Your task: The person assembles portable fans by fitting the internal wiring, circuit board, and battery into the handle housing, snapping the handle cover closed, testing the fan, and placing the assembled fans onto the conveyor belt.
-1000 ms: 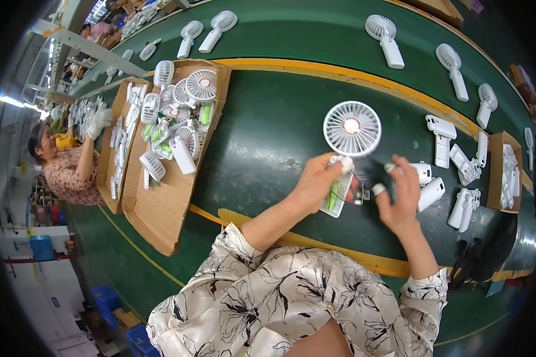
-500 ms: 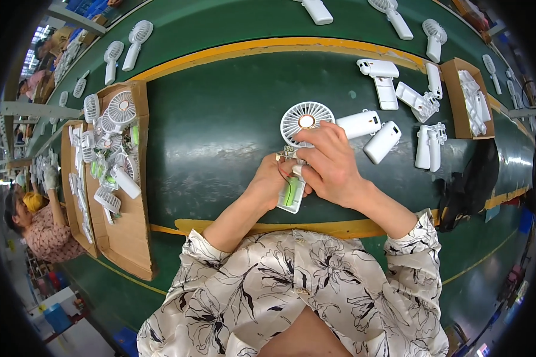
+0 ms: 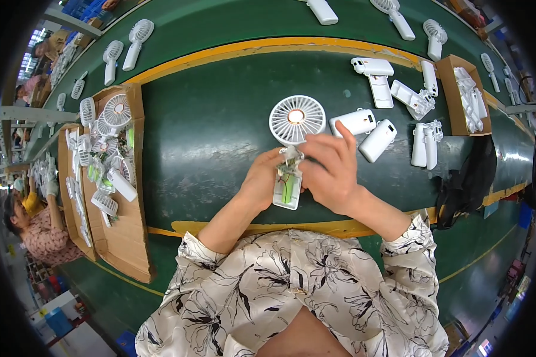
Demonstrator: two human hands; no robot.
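Observation:
A white handheld fan [image 3: 287, 132] with its handle shell laid open is between my hands, grille pointing away from me. Inside the handle a green battery cell [image 3: 287, 191] shows, with thin wires and a small circuit board above it near the neck. My left hand [image 3: 259, 181] is closed round the handle's left side. On the other side, my right hand [image 3: 335, 178] pinches at the neck, index finger raised; its fingertips are partly blurred and cover part of the board. Just right of the grille lie two white handle shells [image 3: 352, 122] [image 3: 378, 140].
A cardboard box [image 3: 142, 226] of fans with exposed parts stands at left. At right are loose white shells [image 3: 424, 146], a small carton [image 3: 454, 113] of white parts and a dark cloth [image 3: 473, 178]. Beyond the yellow edge, fans [image 3: 138, 44] lie on a green belt. A co-worker [image 3: 41, 235] sits far left.
The fan has turned more upright and its grille has shifted slightly left. My right hand's fingers have moved at the neck, the index finger lifting off the grille's edge.

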